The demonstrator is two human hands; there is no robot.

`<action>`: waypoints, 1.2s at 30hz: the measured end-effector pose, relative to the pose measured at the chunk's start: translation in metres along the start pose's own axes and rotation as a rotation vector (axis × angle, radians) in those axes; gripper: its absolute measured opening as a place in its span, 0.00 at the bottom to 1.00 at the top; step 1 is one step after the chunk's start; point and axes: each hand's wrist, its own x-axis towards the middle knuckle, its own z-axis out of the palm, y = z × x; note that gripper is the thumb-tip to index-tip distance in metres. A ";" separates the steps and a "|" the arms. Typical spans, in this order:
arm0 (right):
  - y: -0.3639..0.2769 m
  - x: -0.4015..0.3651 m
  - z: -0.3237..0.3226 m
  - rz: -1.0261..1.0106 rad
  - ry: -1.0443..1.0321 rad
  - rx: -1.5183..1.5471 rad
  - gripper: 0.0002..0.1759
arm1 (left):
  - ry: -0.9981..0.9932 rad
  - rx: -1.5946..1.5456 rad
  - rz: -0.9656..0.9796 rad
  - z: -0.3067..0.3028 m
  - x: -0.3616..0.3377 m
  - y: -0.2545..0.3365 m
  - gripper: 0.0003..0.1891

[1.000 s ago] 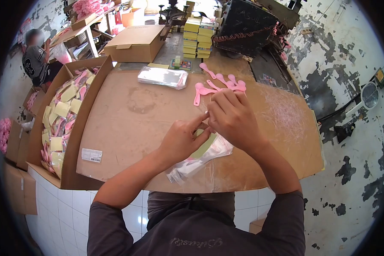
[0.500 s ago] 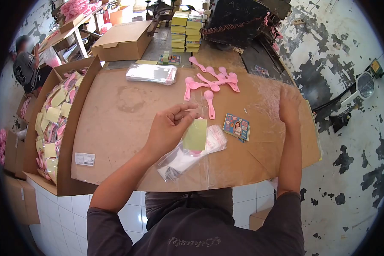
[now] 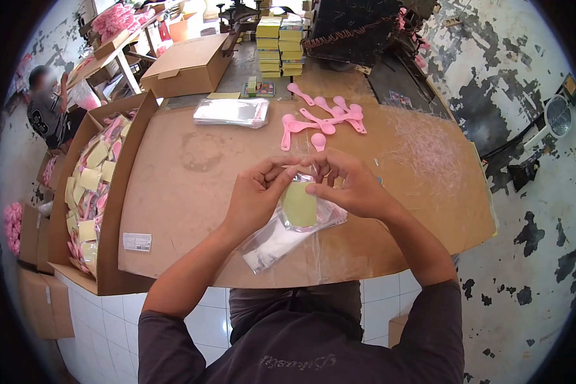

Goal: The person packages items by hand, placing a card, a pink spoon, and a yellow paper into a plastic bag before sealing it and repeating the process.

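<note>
Presumably for steadiness, we pinch carded clear packet (image 3: 300,206) near top with left hand (image 3: 252,192); right hand (image 3: 357,187) half-curled alongside, hold unclear. Packet above plastic sleeves (image 3: 270,247), pink spoons (image 3: 327,127) beyond.

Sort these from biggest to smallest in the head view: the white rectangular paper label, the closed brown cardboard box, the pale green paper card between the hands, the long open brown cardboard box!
1. Open box
2. Closed box
3. Green card
4. White label
</note>
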 end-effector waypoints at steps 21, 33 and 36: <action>0.052 -0.006 -0.003 0.247 0.059 0.444 0.10 | -0.004 0.007 -0.098 -0.009 0.007 -0.019 0.10; 0.058 -0.009 -0.013 0.083 0.008 0.378 0.10 | -0.083 0.097 -0.026 -0.020 0.010 -0.025 0.11; 0.059 -0.009 -0.018 0.090 -0.014 0.377 0.09 | -0.078 0.052 -0.054 -0.020 0.010 -0.023 0.11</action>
